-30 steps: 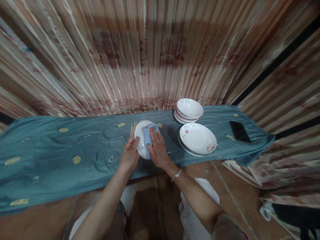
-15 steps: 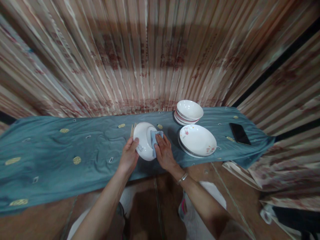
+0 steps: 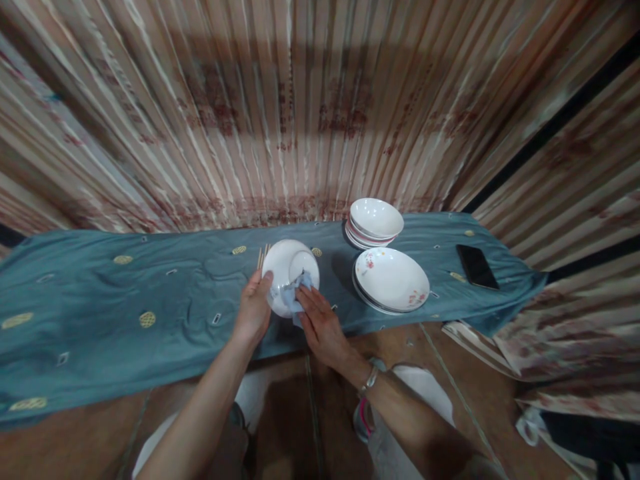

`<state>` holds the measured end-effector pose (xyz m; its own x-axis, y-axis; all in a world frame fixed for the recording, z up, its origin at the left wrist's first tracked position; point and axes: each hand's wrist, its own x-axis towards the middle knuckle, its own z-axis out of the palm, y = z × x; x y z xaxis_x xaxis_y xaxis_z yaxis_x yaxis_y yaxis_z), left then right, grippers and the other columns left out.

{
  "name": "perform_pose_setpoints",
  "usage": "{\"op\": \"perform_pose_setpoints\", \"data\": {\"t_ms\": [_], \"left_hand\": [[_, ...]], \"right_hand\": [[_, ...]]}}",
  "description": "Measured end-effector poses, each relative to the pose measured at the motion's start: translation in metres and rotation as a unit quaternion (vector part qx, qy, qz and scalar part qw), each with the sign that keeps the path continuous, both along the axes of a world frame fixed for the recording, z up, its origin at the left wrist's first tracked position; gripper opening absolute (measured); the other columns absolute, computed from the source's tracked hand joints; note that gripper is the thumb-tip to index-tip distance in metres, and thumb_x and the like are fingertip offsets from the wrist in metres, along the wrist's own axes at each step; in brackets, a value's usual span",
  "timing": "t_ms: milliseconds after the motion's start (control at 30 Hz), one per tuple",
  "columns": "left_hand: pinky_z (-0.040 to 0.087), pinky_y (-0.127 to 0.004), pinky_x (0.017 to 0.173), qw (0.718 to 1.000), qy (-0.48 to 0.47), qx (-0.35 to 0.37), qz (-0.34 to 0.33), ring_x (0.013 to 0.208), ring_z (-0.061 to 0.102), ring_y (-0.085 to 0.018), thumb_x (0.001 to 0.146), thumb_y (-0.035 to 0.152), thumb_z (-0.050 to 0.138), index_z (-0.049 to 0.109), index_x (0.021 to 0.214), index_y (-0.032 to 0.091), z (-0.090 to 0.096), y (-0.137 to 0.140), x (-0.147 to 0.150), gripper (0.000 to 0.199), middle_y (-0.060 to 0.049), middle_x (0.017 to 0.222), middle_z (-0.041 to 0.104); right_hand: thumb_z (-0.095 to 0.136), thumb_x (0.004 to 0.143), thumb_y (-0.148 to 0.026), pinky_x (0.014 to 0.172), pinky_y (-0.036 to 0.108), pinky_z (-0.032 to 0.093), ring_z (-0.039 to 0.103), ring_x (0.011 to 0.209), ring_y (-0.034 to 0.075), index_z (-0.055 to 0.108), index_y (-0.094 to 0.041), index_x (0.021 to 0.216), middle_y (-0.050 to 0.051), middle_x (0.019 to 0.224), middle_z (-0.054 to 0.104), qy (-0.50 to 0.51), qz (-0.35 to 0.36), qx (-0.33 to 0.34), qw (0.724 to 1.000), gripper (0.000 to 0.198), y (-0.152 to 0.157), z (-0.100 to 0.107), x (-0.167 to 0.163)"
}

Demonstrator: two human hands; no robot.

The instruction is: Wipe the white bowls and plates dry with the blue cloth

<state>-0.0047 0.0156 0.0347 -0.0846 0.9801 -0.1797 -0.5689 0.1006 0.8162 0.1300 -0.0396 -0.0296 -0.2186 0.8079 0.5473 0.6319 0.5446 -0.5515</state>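
My left hand (image 3: 254, 308) grips the left edge of a white bowl (image 3: 281, 263), its thumb lying on the outer surface. The bowl is tipped so that its underside and round foot ring face me. My right hand (image 3: 320, 321) presses a light blue cloth (image 3: 295, 292) against the lower right part of that underside, fingers closed on the cloth. Wooden chopsticks (image 3: 262, 255) lie on the cloth-covered table just behind the bowl, partly hidden by it and by my left hand.
To the right stand a stack of white bowls (image 3: 376, 219) and, nearer me, a stack of flower-patterned plates (image 3: 393, 280). A black phone (image 3: 477, 266) lies at the table's right end. A teal patterned tablecloth (image 3: 190, 287) covers the table; a pleated curtain (image 3: 300, 133) hangs behind.
My right hand has drawn the cloth down and left across the bowl's underside. The bowl has turned a little, bringing more of the foot ring into view. My left hand keeps its hold.
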Motion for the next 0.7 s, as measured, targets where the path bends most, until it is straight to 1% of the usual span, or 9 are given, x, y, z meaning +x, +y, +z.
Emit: {"op": "perform_pose_setpoints", "data": {"t_ms": [100, 200, 300, 367, 467, 533, 633, 700], "left_hand": [[0.056, -0.026, 0.069, 1.0, 0.014, 0.01, -0.009, 0.08, 0.073, -0.022, 0.057, 0.034, 0.087, 0.067, 0.087, 0.015, 0.001, -0.001, 0.002, 0.041, -0.002, 0.071, 0.074], [0.055, -0.024, 0.066, 0.999, 0.033, 0.015, -0.017, 0.078, 0.072, -0.021, 0.061, 0.033, 0.085, 0.068, 0.088, 0.016, 0.002, -0.002, 0.004, 0.036, -0.002, 0.072, 0.074], [0.053, -0.022, 0.061, 0.998, 0.048, 0.019, -0.02, 0.077, 0.071, -0.021, 0.064, 0.031, 0.082, 0.069, 0.088, 0.016, 0.001, -0.004, 0.006, 0.031, -0.002, 0.072, 0.073], [0.053, -0.023, 0.062, 0.998, 0.055, 0.03, -0.025, 0.08, 0.071, -0.022, 0.064, 0.03, 0.082, 0.069, 0.088, 0.016, 0.0, -0.005, 0.007, 0.031, -0.003, 0.075, 0.074], [0.054, -0.026, 0.067, 0.994, 0.08, 0.055, -0.045, 0.084, 0.07, -0.023, 0.063, 0.034, 0.083, 0.07, 0.089, 0.016, -0.002, -0.006, 0.007, 0.034, -0.004, 0.08, 0.074], [0.054, -0.027, 0.068, 0.991, 0.102, 0.068, -0.058, 0.084, 0.069, -0.022, 0.065, 0.04, 0.082, 0.07, 0.09, 0.016, -0.005, -0.006, 0.005, 0.037, -0.004, 0.082, 0.074], [0.052, -0.026, 0.067, 0.985, 0.134, 0.078, -0.076, 0.077, 0.067, -0.019, 0.069, 0.045, 0.079, 0.069, 0.092, 0.017, -0.01, -0.005, 0.002, 0.038, -0.002, 0.082, 0.072], [0.049, -0.024, 0.063, 0.981, 0.156, 0.082, -0.082, 0.07, 0.063, -0.016, 0.071, 0.047, 0.077, 0.068, 0.092, 0.017, -0.014, -0.005, 0.0, 0.038, 0.0, 0.077, 0.069]], "right_hand": [[0.033, 0.101, -0.019, 0.121, 0.047, 0.035, 0.035, 0.147, 0.02, 0.029, -0.018, 0.155, 0.012, 0.152, 0.047, -0.007, 0.002, 0.018, 1.0, 0.054, 0.001, 0.003, -0.005], [0.031, 0.102, -0.019, 0.123, 0.049, 0.03, 0.028, 0.15, 0.021, 0.021, -0.017, 0.158, 0.013, 0.157, 0.039, -0.028, -0.003, 0.033, 0.999, 0.057, 0.006, 0.007, -0.008], [0.033, 0.102, -0.023, 0.123, 0.051, 0.028, 0.021, 0.152, 0.024, 0.026, -0.014, 0.156, 0.014, 0.161, 0.031, -0.052, -0.018, 0.047, 0.997, 0.055, 0.011, 0.014, -0.008], [0.033, 0.102, -0.026, 0.123, 0.051, 0.027, 0.018, 0.153, 0.025, 0.031, -0.012, 0.154, 0.016, 0.162, 0.028, -0.059, -0.031, 0.058, 0.996, 0.054, 0.016, 0.02, -0.007], [0.03, 0.103, -0.027, 0.124, 0.05, 0.025, 0.02, 0.153, 0.023, 0.029, -0.012, 0.154, 0.016, 0.16, 0.032, -0.056, -0.042, 0.071, 0.995, 0.054, 0.023, 0.026, -0.005], [0.03, 0.103, -0.027, 0.124, 0.05, 0.025, 0.022, 0.152, 0.022, 0.026, -0.012, 0.155, 0.016, 0.158, 0.035, -0.044, -0.045, 0.078, 0.995, 0.054, 0.028, 0.028, -0.004], [0.031, 0.103, -0.027, 0.123, 0.05, 0.025, 0.025, 0.151, 0.022, 0.029, -0.01, 0.153, 0.018, 0.157, 0.037, -0.007, -0.052, 0.085, 0.995, 0.054, 0.037, 0.028, -0.002], [0.031, 0.103, -0.029, 0.122, 0.049, 0.027, 0.029, 0.15, 0.023, 0.032, -0.01, 0.152, 0.019, 0.155, 0.04, 0.023, -0.062, 0.079, 0.995, 0.053, 0.043, 0.027, 0.001]]}}
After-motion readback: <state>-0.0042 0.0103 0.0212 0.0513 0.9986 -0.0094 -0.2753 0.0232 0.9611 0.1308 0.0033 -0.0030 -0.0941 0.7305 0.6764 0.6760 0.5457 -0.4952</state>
